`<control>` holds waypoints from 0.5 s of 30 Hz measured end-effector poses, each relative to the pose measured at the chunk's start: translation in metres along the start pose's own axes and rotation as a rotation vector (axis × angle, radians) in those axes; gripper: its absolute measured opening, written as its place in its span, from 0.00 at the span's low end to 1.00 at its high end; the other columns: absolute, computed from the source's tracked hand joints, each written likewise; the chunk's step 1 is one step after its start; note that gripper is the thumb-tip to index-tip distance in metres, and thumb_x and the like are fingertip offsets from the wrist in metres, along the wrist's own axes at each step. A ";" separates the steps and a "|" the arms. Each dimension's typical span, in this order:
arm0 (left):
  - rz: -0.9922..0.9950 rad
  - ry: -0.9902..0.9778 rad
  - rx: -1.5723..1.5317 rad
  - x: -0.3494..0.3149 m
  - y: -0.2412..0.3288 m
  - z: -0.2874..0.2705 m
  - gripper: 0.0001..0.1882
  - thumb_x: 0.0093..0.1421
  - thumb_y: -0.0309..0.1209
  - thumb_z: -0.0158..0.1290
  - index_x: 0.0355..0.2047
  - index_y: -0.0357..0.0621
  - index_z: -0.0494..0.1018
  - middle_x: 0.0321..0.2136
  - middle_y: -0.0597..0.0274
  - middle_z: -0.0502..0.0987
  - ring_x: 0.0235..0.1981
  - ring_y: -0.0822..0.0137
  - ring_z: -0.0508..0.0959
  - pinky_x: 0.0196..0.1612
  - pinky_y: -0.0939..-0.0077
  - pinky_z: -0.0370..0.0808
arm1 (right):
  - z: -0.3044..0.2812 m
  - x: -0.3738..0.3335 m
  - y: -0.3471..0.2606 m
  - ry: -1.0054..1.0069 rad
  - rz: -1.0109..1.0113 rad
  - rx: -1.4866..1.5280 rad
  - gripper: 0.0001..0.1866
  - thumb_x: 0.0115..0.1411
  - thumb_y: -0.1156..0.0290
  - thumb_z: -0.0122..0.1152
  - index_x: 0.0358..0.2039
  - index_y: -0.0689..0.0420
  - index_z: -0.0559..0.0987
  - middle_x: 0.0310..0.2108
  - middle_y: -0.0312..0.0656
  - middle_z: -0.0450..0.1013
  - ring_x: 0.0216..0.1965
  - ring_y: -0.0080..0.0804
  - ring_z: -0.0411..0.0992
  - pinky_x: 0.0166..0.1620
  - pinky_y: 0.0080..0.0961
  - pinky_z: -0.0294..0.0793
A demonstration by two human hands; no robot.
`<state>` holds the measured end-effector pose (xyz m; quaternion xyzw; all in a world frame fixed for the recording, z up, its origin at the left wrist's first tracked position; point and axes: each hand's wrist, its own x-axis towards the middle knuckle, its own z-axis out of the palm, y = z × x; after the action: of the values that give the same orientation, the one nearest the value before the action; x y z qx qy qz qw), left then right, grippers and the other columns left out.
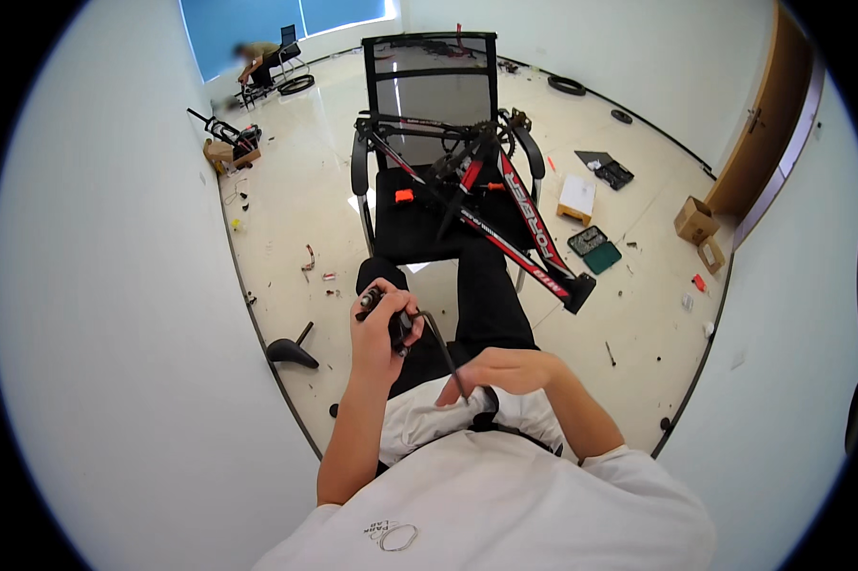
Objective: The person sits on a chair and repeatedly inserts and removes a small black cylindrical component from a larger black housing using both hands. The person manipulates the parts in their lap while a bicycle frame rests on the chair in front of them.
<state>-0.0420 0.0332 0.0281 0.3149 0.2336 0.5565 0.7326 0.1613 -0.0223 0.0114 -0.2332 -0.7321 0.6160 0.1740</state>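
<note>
Above the lap, the left hand (387,314) is closed around a black bicycle part (398,331), an L-shaped hex key (436,335) slanting near and right — probably a bolt-turning step. The right hand's (511,370) fingers look loosely extended, contact unclear; turning calls for gripping the key's near end.

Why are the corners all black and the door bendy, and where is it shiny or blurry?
Head view: black corners and a curved door, which fits a fisheye lens; head view: pale glare on the glossy floor, and bright white along the lower edge of the blue window; head view: the far person's head is a blur.
</note>
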 end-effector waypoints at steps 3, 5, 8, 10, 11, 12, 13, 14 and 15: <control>0.112 -0.060 0.329 0.000 -0.036 -0.014 0.09 0.55 0.20 0.52 0.22 0.41 0.63 0.21 0.63 0.72 0.16 0.72 0.74 0.17 0.81 0.66 | -0.006 -0.002 -0.041 -0.166 -0.336 -0.179 0.32 0.63 0.56 0.51 0.61 0.66 0.63 0.57 0.49 0.67 0.52 0.36 0.68 0.56 0.31 0.64; 0.067 -0.153 0.396 -0.012 -0.056 0.002 0.10 0.55 0.18 0.53 0.23 0.41 0.63 0.20 0.64 0.73 0.17 0.74 0.74 0.18 0.81 0.68 | -0.010 0.012 -0.080 0.070 -0.550 0.114 0.35 0.62 0.55 0.52 0.62 0.66 0.60 0.60 0.48 0.63 0.58 0.34 0.64 0.61 0.30 0.59; -0.055 -0.327 0.405 -0.030 -0.045 0.032 0.10 0.54 0.18 0.54 0.23 0.40 0.63 0.19 0.63 0.72 0.17 0.74 0.74 0.18 0.80 0.68 | -0.049 0.023 -0.073 0.586 -0.462 -0.170 0.27 0.66 0.60 0.48 0.60 0.64 0.63 0.59 0.45 0.65 0.59 0.31 0.63 0.62 0.29 0.58; -0.038 -0.290 0.316 -0.027 -0.035 0.033 0.11 0.53 0.18 0.54 0.21 0.40 0.62 0.19 0.59 0.71 0.16 0.70 0.73 0.18 0.76 0.69 | -0.058 0.019 -0.019 0.616 -0.127 -0.343 0.25 0.68 0.57 0.39 0.56 0.63 0.68 0.53 0.44 0.70 0.53 0.30 0.68 0.58 0.27 0.62; -0.010 -0.233 0.288 -0.023 -0.030 0.029 0.10 0.53 0.18 0.53 0.21 0.40 0.62 0.19 0.59 0.71 0.16 0.70 0.72 0.18 0.77 0.70 | -0.047 0.016 0.011 0.462 0.006 -0.138 0.28 0.68 0.52 0.36 0.53 0.63 0.70 0.49 0.45 0.72 0.50 0.30 0.70 0.55 0.28 0.64; 0.027 -0.179 0.263 -0.017 -0.024 0.024 0.10 0.53 0.18 0.53 0.21 0.40 0.62 0.18 0.59 0.71 0.15 0.70 0.72 0.17 0.77 0.70 | -0.031 0.013 0.026 0.307 0.139 0.151 0.31 0.69 0.48 0.33 0.51 0.63 0.73 0.46 0.45 0.74 0.48 0.30 0.72 0.53 0.28 0.67; 0.058 -0.135 0.235 -0.011 -0.020 0.015 0.09 0.54 0.19 0.52 0.22 0.40 0.62 0.19 0.59 0.71 0.15 0.69 0.71 0.17 0.77 0.70 | -0.012 0.010 0.027 0.167 0.197 0.315 0.35 0.69 0.44 0.29 0.49 0.63 0.75 0.43 0.46 0.77 0.45 0.30 0.74 0.50 0.29 0.69; 0.064 -0.103 0.192 -0.006 -0.017 0.006 0.10 0.53 0.18 0.53 0.23 0.41 0.62 0.18 0.62 0.70 0.15 0.70 0.73 0.17 0.79 0.71 | -0.006 0.006 0.010 -0.017 0.070 0.226 0.36 0.68 0.44 0.27 0.50 0.63 0.74 0.44 0.47 0.76 0.48 0.34 0.73 0.51 0.28 0.68; 0.093 -0.063 0.181 -0.001 -0.019 0.002 0.09 0.53 0.18 0.52 0.23 0.41 0.63 0.18 0.62 0.70 0.15 0.70 0.73 0.18 0.79 0.71 | -0.007 0.008 0.001 -0.072 -0.145 0.006 0.34 0.68 0.47 0.29 0.52 0.63 0.74 0.45 0.47 0.76 0.52 0.36 0.70 0.54 0.27 0.65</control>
<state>-0.0279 0.0286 0.0161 0.4076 0.2447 0.5561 0.6817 0.1580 -0.0120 0.0112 -0.1567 -0.7509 0.6120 0.1926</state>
